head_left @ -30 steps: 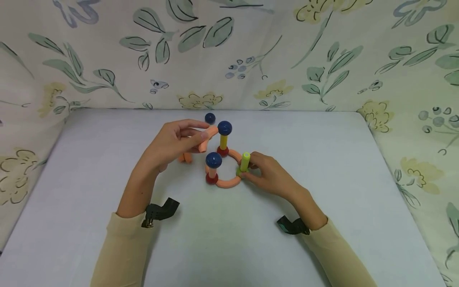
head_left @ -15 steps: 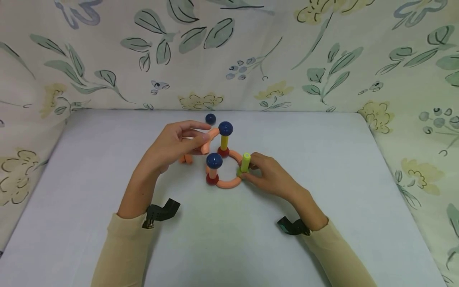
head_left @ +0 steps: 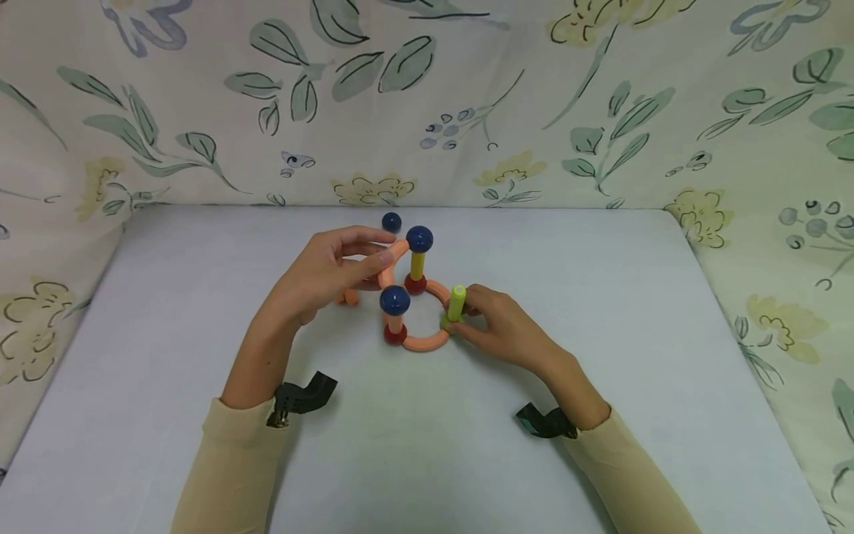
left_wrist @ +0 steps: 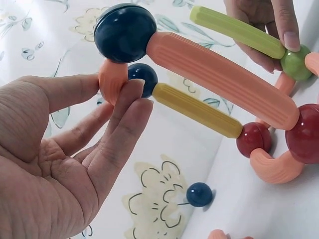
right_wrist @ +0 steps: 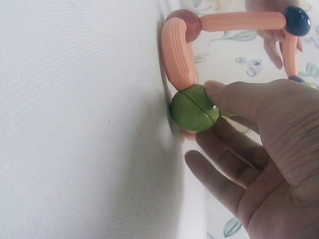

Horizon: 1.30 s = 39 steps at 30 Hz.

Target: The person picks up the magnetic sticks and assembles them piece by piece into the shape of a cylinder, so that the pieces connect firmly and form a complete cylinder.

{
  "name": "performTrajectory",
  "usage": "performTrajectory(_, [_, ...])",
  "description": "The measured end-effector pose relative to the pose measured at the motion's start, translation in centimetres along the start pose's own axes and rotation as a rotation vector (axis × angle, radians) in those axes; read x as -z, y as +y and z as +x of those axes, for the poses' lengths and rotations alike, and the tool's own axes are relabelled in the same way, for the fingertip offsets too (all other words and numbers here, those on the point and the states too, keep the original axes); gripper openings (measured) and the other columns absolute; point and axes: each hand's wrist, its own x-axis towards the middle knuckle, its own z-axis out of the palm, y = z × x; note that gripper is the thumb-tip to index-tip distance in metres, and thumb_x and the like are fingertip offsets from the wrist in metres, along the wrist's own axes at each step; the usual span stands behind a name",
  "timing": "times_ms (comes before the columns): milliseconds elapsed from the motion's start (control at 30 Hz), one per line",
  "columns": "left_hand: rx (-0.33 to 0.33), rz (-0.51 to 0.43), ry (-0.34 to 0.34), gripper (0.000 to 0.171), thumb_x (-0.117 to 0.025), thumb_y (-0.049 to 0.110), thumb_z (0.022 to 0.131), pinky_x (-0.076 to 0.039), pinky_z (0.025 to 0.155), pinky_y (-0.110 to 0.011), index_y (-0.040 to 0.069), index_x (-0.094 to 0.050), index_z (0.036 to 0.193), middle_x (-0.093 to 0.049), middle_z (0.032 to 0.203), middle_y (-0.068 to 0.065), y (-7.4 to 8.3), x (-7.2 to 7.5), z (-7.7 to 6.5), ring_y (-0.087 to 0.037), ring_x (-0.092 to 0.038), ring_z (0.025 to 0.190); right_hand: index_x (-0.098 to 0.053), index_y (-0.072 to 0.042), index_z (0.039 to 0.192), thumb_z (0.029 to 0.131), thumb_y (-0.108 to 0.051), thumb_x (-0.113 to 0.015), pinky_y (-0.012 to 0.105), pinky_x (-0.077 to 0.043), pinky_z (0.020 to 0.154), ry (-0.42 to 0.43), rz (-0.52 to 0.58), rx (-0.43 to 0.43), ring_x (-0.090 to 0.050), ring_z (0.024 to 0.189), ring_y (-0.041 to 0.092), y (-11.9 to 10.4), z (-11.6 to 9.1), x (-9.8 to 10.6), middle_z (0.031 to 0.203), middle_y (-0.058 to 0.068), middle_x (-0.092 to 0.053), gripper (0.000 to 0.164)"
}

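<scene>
My left hand (head_left: 320,274) pinches a curved orange stick (left_wrist: 112,82) between thumb and fingers. In the left wrist view, one end of it meets the near blue ball (left_wrist: 125,33); its other end is at the far blue ball (left_wrist: 144,79). An upright orange stick (left_wrist: 224,82) carries the near ball and a yellow stick (head_left: 416,265) the far one, each rising from a red ball. Curved orange sticks (head_left: 425,343) form a ring on the table with those red balls and a green ball (right_wrist: 194,110). My right hand (head_left: 503,326) grips the green ball, below an upright light-green stick (head_left: 457,302).
A loose blue ball (head_left: 391,222) lies behind the frame, near the table's back edge. More orange pieces (head_left: 348,297) lie on the white table (head_left: 427,445), partly under my left hand. Floral cloth (head_left: 427,104) hangs behind.
My left hand has shifted slightly right, bringing the near end of the curved orange stick up to the near blue ball. That ball has tilted slightly left. My right hand stays put.
</scene>
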Motion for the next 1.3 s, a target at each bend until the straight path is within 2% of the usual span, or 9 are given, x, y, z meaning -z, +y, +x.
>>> performTrajectory(133, [-0.010,-0.004,-0.014,0.042,-0.059,0.034,0.110,-0.065,0.092,-0.040,0.013,-0.060,0.146,-0.069,0.134,-0.016,0.0,-0.1,0.0,-0.019,-0.079,0.098,-0.070,-0.013,0.103,0.093,-0.016,-0.083,0.037,-0.063,0.094,-0.002,-0.004,0.000,-0.071,0.101,0.016,0.0,0.0,0.0,0.103,0.001,-0.071,0.016])
performTrajectory(333, [-0.019,0.036,-0.002,0.041,-0.044,0.031,0.115,-0.064,0.091,-0.032,0.013,-0.056,0.150,-0.067,0.132,-0.017,-0.4,-0.1,0.3,-0.025,-0.073,0.110,-0.070,-0.013,0.103,0.093,-0.016,-0.083,0.037,-0.063,0.094,-0.003,-0.009,0.006,-0.071,0.101,0.016,-0.1,0.0,0.0,0.103,0.001,-0.071,0.016])
performTrajectory(500, [-0.059,0.103,0.026,0.040,-0.048,0.026,0.114,-0.062,0.098,-0.038,0.012,-0.056,0.151,-0.068,0.135,-0.014,-1.3,-0.2,0.7,-0.026,-0.069,0.119,-0.070,-0.013,0.103,0.093,-0.016,-0.082,0.037,-0.062,0.094,-0.005,-0.013,0.013,-0.071,0.101,0.016,-0.3,0.2,0.0,0.103,0.001,-0.071,0.016])
performTrajectory(633, [-0.064,0.171,0.031,0.039,-0.053,0.021,0.112,-0.060,0.090,-0.040,0.013,-0.057,0.151,-0.068,0.138,-0.013,-2.3,-0.7,1.4,-0.029,-0.069,0.121,-0.070,-0.013,0.102,0.094,-0.016,-0.082,0.037,-0.062,0.093,-0.004,-0.021,0.012,-0.071,0.100,0.016,-0.3,0.2,0.0,0.103,0.001,-0.071,0.015])
performTrajectory(700, [-0.076,0.194,0.019,0.041,-0.056,0.016,0.110,-0.058,0.094,-0.043,0.012,-0.056,0.151,-0.067,0.142,-0.013,-2.9,-1.1,2.0,-0.032,-0.067,0.126,-0.070,-0.013,0.103,0.094,-0.017,-0.083,0.037,-0.062,0.093,-0.002,-0.026,0.009,-0.070,0.100,0.017,-0.3,0.2,0.0,0.104,0.002,-0.071,0.016])
performTrajectory(833, [-0.138,0.210,-0.036,0.047,-0.062,0.005,0.104,-0.049,0.117,-0.054,0.009,-0.056,0.151,-0.066,0.145,-0.017,-4.6,-2.0,3.3,-0.036,-0.061,0.139,-0.071,-0.014,0.104,0.093,-0.019,-0.083,0.038,-0.061,0.091,0.005,-0.038,0.000,-0.069,0.098,0.019,-0.2,0.2,-0.1,0.107,0.002,-0.071,0.017])
performTrajectory(900, [-0.166,0.210,-0.069,0.049,-0.065,0.003,0.102,-0.046,0.119,-0.056,0.007,-0.056,0.150,-0.066,0.145,-0.018,-5.2,-2.5,3.8,-0.036,-0.060,0.140,-0.071,-0.014,0.104,0.093,-0.020,-0.083,0.038,-0.061,0.091,0.005,-0.044,-0.006,-0.069,0.098,0.019,-0.2,0.2,-0.1,0.108,0.002,-0.071,0.018])
performTrajectory(1100, [-0.204,0.312,-0.107,0.038,-0.064,0.011,0.104,-0.045,0.117,-0.054,0.003,-0.061,0.142,-0.069,0.140,-0.018,-5.8,-3.6,4.5,-0.034,-0.062,0.130,-0.071,-0.014,0.104,0.094,-0.021,-0.083,0.037,-0.061,0.092,0.003,-0.038,-0.009,-0.070,0.099,0.017,0.0,0.2,-0.1,0.108,0.002,-0.071,0.017])
performTrajectory(1300, [-0.161,0.384,-0.082,0.034,-0.064,0.018,0.106,-0.045,0.117,-0.054,0.005,-0.064,0.137,-0.070,0.137,-0.016,-6.1,-4.1,4.6,-0.033,-0.063,0.128,-0.072,-0.012,0.106,0.094,-0.020,-0.082,0.038,-0.062,0.091,0.008,-0.034,-0.020,-0.070,0.099,0.019,0.1,0.1,0.1,0.108,0.004,-0.071,0.017])
